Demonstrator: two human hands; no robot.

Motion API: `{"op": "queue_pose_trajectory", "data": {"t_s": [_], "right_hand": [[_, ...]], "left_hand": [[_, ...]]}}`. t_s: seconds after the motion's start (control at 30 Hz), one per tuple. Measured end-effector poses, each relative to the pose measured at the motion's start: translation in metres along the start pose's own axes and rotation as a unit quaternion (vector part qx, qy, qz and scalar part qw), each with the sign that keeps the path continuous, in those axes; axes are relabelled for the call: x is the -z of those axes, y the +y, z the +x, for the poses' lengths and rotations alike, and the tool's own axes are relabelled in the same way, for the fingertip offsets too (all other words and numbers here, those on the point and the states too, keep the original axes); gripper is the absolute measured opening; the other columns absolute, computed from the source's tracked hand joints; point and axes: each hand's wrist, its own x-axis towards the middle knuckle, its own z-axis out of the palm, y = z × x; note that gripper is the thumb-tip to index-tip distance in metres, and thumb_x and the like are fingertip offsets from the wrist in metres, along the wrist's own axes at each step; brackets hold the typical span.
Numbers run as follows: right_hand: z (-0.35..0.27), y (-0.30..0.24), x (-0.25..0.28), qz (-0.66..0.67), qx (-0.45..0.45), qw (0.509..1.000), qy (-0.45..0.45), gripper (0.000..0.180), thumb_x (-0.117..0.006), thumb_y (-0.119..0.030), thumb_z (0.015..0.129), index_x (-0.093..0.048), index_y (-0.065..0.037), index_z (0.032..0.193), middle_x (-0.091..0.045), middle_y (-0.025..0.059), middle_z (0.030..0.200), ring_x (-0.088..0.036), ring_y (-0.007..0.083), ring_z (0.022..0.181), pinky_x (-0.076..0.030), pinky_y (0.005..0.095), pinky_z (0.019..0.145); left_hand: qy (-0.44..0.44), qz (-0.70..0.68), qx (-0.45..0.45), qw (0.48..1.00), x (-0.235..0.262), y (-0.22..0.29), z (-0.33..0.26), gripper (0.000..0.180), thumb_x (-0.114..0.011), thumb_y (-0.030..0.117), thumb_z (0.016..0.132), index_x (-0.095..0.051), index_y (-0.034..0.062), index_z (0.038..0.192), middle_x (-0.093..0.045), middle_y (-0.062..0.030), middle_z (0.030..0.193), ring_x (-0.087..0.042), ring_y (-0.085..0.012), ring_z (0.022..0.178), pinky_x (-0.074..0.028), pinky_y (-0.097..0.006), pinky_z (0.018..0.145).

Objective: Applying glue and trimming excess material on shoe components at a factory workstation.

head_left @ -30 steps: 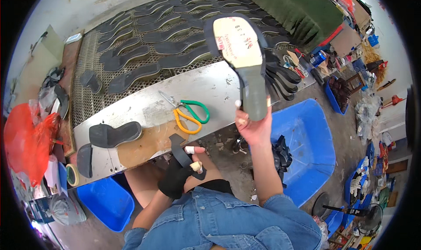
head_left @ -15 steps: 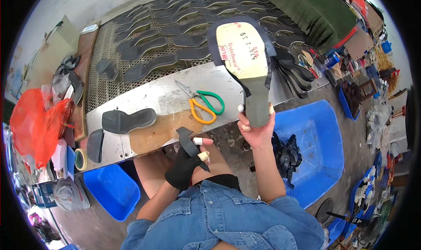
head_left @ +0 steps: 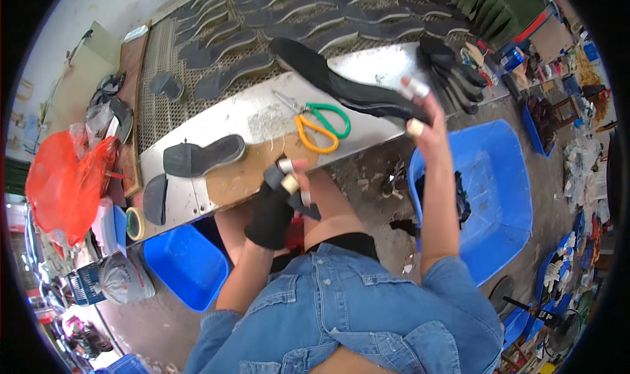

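Note:
My right hand (head_left: pixel 430 124), bare with white tape on its fingers, grips the end of a black shoe insole (head_left: pixel 351 88) between thumb and fingers. The insole's dark face shows, and it slants over the metal table edge. My left hand (head_left: pixel 272 207), in a black fingerless glove with taped fingertips, is closed on a black strip of material (head_left: pixel 305 208) above my lap. Scissors (head_left: pixel 318 121) with one green and one yellow handle lie on the table between the hands. Left of them rests another dark insole (head_left: pixel 203 156) beside a brown board (head_left: pixel 262 162).
Rows of dark insoles (head_left: pixel 230 75) cover a mesh surface (head_left: pixel 154 115) at the back. Several stacked insoles (head_left: pixel 453 79) lie right of the held one. A large blue tub (head_left: pixel 502 190) with black scraps stands at right, a smaller blue bin (head_left: pixel 187 266) at left. A tape roll (head_left: pixel 135 223) sits near the left edge.
My right hand has turned the insole from its cream underside to its dark face and lowered it leftward toward the table. The left hand keeps the black strip. The view has shifted slightly.

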Motion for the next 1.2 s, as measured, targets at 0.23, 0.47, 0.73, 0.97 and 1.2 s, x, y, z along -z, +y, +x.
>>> {"op": "queue_pose_trajectory", "data": {"t_s": [0.23,0.47,0.73,0.97,1.2], "right_hand": [[0.036,-0.037,0.016,-0.145,0.005,0.980,-0.135,0.084,-0.077,-0.004,0.059,-0.044,-0.007,0.136,-0.055,0.0041,0.121,-0.052,0.0130,0.107,-0.040,0.0269,0.095],[0.068,-0.010,0.068,-0.233,-0.086,0.943,-0.222,0.081,-0.076,-0.003,0.056,-0.048,-0.007,0.133,-0.058,0.0027,0.117,-0.053,0.0122,0.105,-0.039,0.0256,0.095],[0.116,0.037,0.110,-0.721,0.072,0.650,-0.227,0.067,-0.067,0.008,0.057,-0.052,-0.006,0.122,-0.050,0.0145,0.126,-0.048,0.0332,0.114,-0.041,0.0371,0.096],[0.114,0.065,0.117,-0.767,0.142,0.614,-0.119,0.055,-0.057,0.010,0.067,-0.055,-0.010,0.119,-0.050,0.0106,0.126,-0.046,0.0315,0.119,-0.045,0.0386,0.092],[0.108,0.047,0.081,-0.774,0.216,0.565,-0.187,0.047,-0.064,0.000,0.062,-0.058,-0.010,0.107,-0.057,0.0091,0.113,-0.047,0.0300,0.119,-0.045,0.0409,0.090]], "left_hand": [[0.009,-0.068,-0.009,0.998,0.004,0.017,0.014,0.047,-0.053,0.020,0.090,-0.039,0.0008,0.131,-0.055,-0.0085,0.097,-0.057,-0.0148,0.075,-0.050,-0.025,0.064],[0.012,-0.058,-0.029,0.998,0.015,0.011,-0.015,0.025,-0.059,0.002,0.081,-0.059,0.0008,0.106,-0.056,-0.0115,0.099,-0.059,-0.0188,0.082,-0.050,-0.026,0.068],[0.105,0.098,-0.015,0.990,0.007,-0.001,-0.043,0.012,-0.060,0.008,0.082,-0.061,0.0032,0.093,-0.053,-0.0057,0.080,-0.047,-0.0125,0.064,-0.037,-0.023,0.057],[0.142,0.057,-0.046,0.987,0.027,-0.012,-0.032,0.025,-0.054,0.022,0.093,-0.058,-0.0029,0.096,-0.054,-0.0072,0.074,-0.047,-0.0133,0.060,-0.036,-0.024,0.052],[0.162,0.114,-0.017,0.980,0.025,-0.012,-0.025,0.032,-0.052,0.026,0.093,-0.056,-0.0035,0.104,-0.053,-0.0073,0.074,-0.048,-0.0141,0.060,-0.037,-0.024,0.052]]}}
